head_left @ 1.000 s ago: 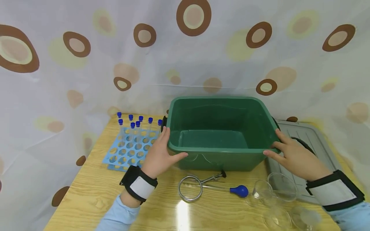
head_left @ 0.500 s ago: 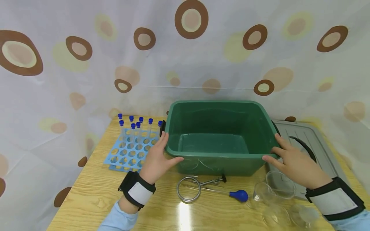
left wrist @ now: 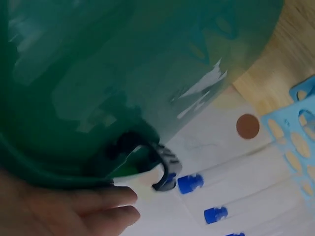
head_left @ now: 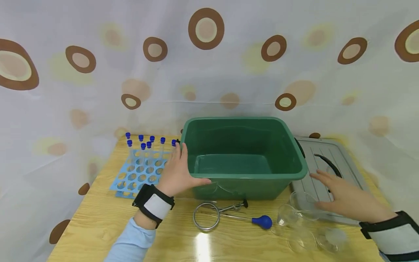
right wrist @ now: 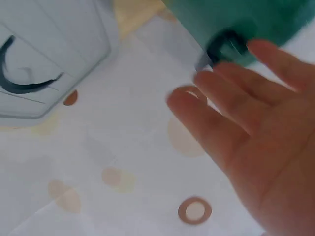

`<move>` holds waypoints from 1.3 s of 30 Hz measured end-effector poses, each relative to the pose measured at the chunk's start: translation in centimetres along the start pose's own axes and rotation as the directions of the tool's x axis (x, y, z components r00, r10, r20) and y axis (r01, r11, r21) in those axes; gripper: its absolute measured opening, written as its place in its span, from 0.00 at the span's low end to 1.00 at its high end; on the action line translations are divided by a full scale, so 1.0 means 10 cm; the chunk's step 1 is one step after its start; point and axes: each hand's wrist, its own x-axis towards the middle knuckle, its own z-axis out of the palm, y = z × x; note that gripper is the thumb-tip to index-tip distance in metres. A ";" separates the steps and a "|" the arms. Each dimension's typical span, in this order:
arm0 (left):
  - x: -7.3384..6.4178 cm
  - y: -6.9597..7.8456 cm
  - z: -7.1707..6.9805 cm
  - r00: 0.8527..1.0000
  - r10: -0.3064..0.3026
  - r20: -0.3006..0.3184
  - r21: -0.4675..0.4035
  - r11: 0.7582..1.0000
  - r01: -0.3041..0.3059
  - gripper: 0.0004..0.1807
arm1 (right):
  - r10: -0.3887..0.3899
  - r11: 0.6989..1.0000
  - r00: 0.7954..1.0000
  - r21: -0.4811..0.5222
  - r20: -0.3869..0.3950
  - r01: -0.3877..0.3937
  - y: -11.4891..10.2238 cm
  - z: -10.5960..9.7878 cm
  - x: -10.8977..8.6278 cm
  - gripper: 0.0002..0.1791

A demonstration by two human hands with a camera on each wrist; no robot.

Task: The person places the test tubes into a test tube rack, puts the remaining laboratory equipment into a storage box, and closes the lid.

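Note:
A deep green plastic tub [head_left: 242,189] stands upright on the wooden table, with nothing inside it. At its front left corner is my left hand [head_left: 178,173], fingers straight along the left rim and thumb against the front wall. The left wrist view has those fingertips [left wrist: 113,196] right at the rim, near a black handle clip [left wrist: 167,167]. Apart from the tub, to its right, my right hand [head_left: 350,198] hovers with spread fingers over the grey lid [head_left: 347,163]. In the right wrist view, its extended fingers [right wrist: 216,108] hold nothing.
A light blue rack [head_left: 137,174] with several blue-capped test tubes [head_left: 150,153] stands left of the tub. In front lie a metal ring clamp [head_left: 207,228] and a dropper with a blue bulb [head_left: 263,221]. Clear glassware [head_left: 302,240] sits at front right. A patterned curtain [head_left: 209,83] hangs behind.
My right hand has let go of the tub's right rim and moved away to the right, its fingers straightening. My left hand stays at the left rim. The head view has shifted slightly.

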 end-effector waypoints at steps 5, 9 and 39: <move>0.02 -0.08 0.04 0.999 -0.006 -0.040 0.020 1.000 0.007 0.71 | 0.024 1.000 0.988 -0.001 0.155 -0.024 -0.08 0.19 0.15 0.57; 0.07 -0.08 0.14 0.998 0.003 -0.061 -0.059 0.998 -0.007 0.72 | 0.014 1.000 0.985 0.014 0.175 -0.017 -0.05 0.28 0.19 0.58; 0.00 -0.14 0.19 0.997 -0.065 -0.043 -0.302 0.952 0.049 0.73 | 0.054 0.946 0.996 -0.324 0.065 -0.030 0.02 -0.86 0.08 0.52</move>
